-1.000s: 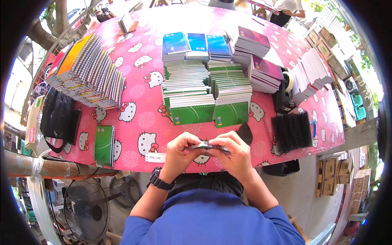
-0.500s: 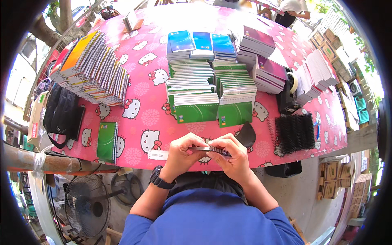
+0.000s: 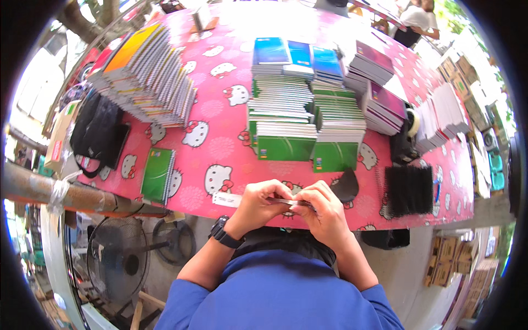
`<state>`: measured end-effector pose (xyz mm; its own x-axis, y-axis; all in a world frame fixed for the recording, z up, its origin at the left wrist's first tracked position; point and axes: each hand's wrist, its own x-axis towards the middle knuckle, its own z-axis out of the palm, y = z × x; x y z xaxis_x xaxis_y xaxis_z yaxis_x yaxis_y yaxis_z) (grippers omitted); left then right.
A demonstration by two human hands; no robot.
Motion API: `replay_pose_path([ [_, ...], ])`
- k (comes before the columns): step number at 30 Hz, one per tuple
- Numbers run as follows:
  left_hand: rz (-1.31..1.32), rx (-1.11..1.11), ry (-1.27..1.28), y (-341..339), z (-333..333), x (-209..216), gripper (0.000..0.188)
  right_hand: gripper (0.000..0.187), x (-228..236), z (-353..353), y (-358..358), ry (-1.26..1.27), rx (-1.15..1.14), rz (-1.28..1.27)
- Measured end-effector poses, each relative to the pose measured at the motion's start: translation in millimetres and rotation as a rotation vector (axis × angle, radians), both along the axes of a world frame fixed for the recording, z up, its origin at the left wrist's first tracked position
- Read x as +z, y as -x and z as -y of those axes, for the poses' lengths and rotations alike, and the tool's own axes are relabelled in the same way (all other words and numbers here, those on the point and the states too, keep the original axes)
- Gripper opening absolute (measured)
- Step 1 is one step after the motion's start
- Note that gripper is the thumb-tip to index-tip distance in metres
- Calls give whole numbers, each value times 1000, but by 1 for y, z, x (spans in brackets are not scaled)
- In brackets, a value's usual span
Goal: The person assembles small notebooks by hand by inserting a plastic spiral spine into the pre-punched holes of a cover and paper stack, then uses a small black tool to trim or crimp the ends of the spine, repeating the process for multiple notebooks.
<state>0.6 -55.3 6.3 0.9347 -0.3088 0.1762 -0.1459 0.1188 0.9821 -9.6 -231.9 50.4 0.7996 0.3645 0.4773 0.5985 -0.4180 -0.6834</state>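
Note:
Above the table's near edge, my left hand and my right hand meet fingertip to fingertip. Both pinch a thin notebook seen edge-on; its cover and most of its binding edge are hidden by my fingers. A white paper strip with writing lies by my left hand. Beyond my right hand rests a dark curved piece. A single green spiral notebook lies to the left, and rows of green notebooks stand ahead of my hands. Black spiral coils are heaped at the right.
Orange-covered spiral notebooks are piled at the left beside a black bag. Blue and maroon notebooks are stacked farther back. A tape dispenser stands at right. A fan is below the table's left side.
My view has swung, so the table's things sit farther right in the picture. Both hands stay together on the notebook, whose dark coil edge shows less now.

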Motion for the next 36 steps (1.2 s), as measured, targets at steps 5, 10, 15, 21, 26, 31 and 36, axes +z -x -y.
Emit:
replay_pose_path([
  [5,-29,27,37,6,-11,-6,17,18,-5,-13,2,88,-8,51],
  [10,-63,146,-5,18,-27,-5,20,34,-10,-24,0,139,86,39],
  [15,114,805,297,19,-113,-15,28,66,1,-11,-15,17,-116,144],
  [21,51,1387,-247,30,-246,-48,40,35,-27,34,-30,96,-291,21],
  [26,-167,1366,-1305,34,-255,-66,51,24,-38,45,-31,62,-331,-101],
  [31,188,1167,-1321,6,-234,-45,67,25,-53,61,-59,130,-368,11],
  [36,119,823,-1171,-2,-224,-43,48,27,-54,13,-96,272,-317,309],
])
